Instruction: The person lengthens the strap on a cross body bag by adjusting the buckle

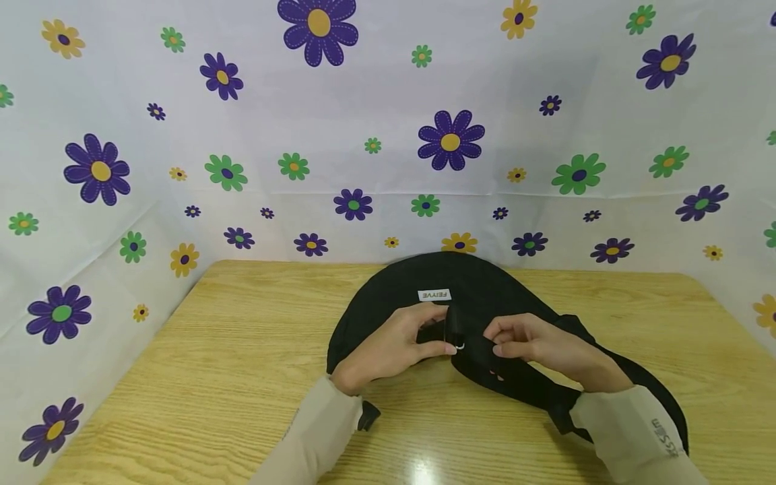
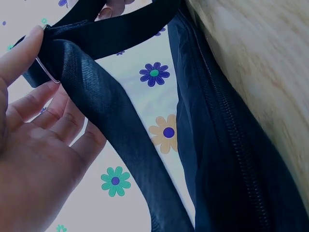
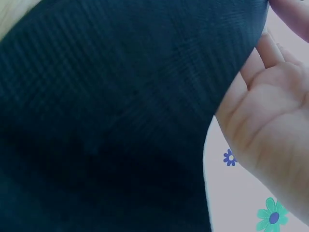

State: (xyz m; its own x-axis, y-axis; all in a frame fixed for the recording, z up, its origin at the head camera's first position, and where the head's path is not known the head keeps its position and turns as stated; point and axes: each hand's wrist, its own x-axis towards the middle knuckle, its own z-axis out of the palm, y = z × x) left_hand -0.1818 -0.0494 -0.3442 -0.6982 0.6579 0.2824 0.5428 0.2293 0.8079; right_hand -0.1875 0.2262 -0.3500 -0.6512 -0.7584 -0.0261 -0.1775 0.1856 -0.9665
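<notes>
The black FEIYVE bag (image 1: 479,286) lies centre to lower right. Thumb and fingers of the left hand (image 1: 394,342) pinch the webbing strap (image 2: 125,130) at its metal slide buckle (image 2: 48,71), likely steadying it; the right hand (image 1: 542,347) pinches what seems more strap.

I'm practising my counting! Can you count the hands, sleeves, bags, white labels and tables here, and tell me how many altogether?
Hands: 2 (left hand, right hand)
Sleeves: 2 (left sleeve, right sleeve)
Bags: 1 (black bag)
White labels: 1 (white label on the bag)
Tables: 1 (wooden table)
Total: 7
</notes>
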